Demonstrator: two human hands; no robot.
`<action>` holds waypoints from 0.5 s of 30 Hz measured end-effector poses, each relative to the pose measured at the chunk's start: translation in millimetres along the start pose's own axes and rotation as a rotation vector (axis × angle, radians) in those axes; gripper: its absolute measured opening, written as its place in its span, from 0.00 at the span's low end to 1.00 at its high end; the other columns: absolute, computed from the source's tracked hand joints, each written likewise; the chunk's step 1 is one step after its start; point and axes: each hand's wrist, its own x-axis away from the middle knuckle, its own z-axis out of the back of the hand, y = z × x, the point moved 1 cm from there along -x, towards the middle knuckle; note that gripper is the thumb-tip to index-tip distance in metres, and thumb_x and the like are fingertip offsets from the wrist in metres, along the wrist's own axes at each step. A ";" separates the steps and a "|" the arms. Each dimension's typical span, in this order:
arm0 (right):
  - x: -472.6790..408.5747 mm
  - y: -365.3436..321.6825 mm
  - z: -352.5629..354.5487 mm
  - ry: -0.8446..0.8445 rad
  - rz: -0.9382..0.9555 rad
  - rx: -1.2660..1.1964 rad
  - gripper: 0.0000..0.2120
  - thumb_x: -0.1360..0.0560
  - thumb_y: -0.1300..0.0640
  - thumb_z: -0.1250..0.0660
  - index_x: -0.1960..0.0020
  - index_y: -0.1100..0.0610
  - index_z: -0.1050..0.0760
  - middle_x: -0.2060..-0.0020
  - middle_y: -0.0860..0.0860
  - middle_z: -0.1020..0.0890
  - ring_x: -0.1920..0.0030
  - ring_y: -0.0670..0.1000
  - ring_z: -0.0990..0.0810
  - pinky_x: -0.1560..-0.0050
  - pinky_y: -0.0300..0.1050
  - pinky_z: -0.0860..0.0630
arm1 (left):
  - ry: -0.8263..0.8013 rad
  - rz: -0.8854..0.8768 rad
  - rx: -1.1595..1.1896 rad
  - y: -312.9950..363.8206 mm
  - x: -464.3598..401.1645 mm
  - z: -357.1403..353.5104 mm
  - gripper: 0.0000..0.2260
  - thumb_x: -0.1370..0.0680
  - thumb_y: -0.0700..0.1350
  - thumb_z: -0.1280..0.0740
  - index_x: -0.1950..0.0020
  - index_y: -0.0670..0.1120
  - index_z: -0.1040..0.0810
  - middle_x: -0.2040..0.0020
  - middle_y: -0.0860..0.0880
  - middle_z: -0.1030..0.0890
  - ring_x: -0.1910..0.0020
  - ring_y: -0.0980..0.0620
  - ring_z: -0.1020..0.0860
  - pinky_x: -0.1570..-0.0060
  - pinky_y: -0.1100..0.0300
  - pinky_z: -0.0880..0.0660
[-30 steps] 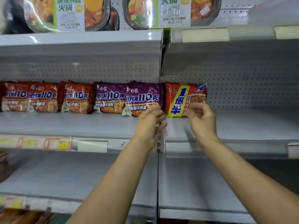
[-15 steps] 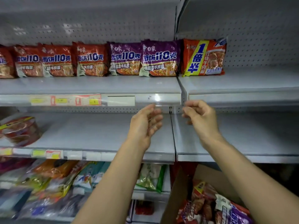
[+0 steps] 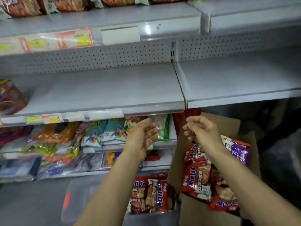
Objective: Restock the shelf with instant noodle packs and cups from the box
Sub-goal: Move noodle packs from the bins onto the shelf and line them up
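Head view: left hand (image 3: 142,138) held open, fingers relaxed, grasping nothing, in front of lower shelf edge. Right hand (image 3: 201,131) loosely curled, grasping nothing, above cardboard box (image 3: 192,212). Red noodle packs (image 3: 197,181) seen lying inside box, purple pack (image 3: 239,151) at far side of box. More red packs (image 3: 149,195) just left of box wall. Noodle packs (image 3: 21,6) lined on top shelf (image 3: 114,17). Middle shelf (image 3: 101,90) held 1 reddish item (image 3: 11,97) at far left, kind unclear. Assorted bagged goods (image 3: 68,141) below.
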 end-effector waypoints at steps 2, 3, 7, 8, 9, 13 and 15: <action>9.2 24.1 -4.9 -0.003 -0.071 0.007 0.06 0.21 0.65 0.37 0.49 0.59 0.22 0.61 0.55 0.17 0.66 0.47 0.21 0.67 0.38 0.25 | 0.021 0.049 0.005 -17.7 -5.4 18.7 0.06 0.19 0.43 0.37 0.45 0.48 0.22 0.64 0.52 0.16 0.65 0.55 0.19 0.64 0.61 0.21; 13.8 37.2 -8.6 -0.008 -0.112 0.015 0.06 0.21 0.66 0.37 0.49 0.59 0.22 0.61 0.55 0.17 0.65 0.48 0.21 0.66 0.39 0.25 | 0.037 0.073 0.014 -27.4 -8.4 29.7 0.06 0.18 0.44 0.37 0.44 0.48 0.22 0.64 0.52 0.16 0.65 0.55 0.19 0.63 0.61 0.21; 23.9 81.5 -20.2 -0.032 -0.244 0.042 0.07 0.21 0.67 0.38 0.49 0.60 0.22 0.61 0.56 0.17 0.65 0.50 0.21 0.64 0.42 0.26 | 0.110 0.152 0.032 -58.8 -20.2 65.6 0.06 0.18 0.44 0.37 0.45 0.48 0.21 0.60 0.51 0.16 0.61 0.53 0.19 0.62 0.59 0.23; 25.6 92.7 -24.2 -0.054 -0.274 0.062 0.07 0.21 0.66 0.37 0.49 0.59 0.21 0.61 0.56 0.17 0.64 0.50 0.21 0.63 0.43 0.25 | 0.144 0.173 0.045 -67.5 -23.5 74.5 0.06 0.19 0.44 0.36 0.45 0.47 0.21 0.59 0.50 0.15 0.60 0.52 0.19 0.61 0.59 0.24; 26.3 105.3 -28.3 -0.077 -0.303 0.080 0.07 0.21 0.66 0.37 0.49 0.58 0.21 0.60 0.56 0.17 0.63 0.50 0.20 0.63 0.42 0.25 | 0.175 0.197 0.061 -76.7 -27.2 82.9 0.05 0.19 0.44 0.35 0.46 0.46 0.21 0.59 0.49 0.15 0.60 0.51 0.19 0.62 0.58 0.24; 26.6 155.9 -48.8 -0.172 -0.410 0.145 0.07 0.21 0.65 0.37 0.49 0.57 0.22 0.59 0.55 0.17 0.63 0.49 0.20 0.64 0.38 0.25 | 0.270 0.309 0.136 -119.1 -39.7 113.9 0.05 0.19 0.43 0.35 0.48 0.45 0.21 0.57 0.47 0.16 0.59 0.50 0.19 0.60 0.57 0.24; 26.1 183.4 -62.8 -0.227 -0.462 0.173 0.07 0.20 0.63 0.37 0.48 0.56 0.22 0.58 0.54 0.17 0.63 0.49 0.21 0.65 0.37 0.26 | 0.314 0.353 0.150 -143.2 -45.4 132.3 0.06 0.19 0.43 0.35 0.47 0.43 0.20 0.55 0.46 0.17 0.58 0.49 0.20 0.59 0.56 0.24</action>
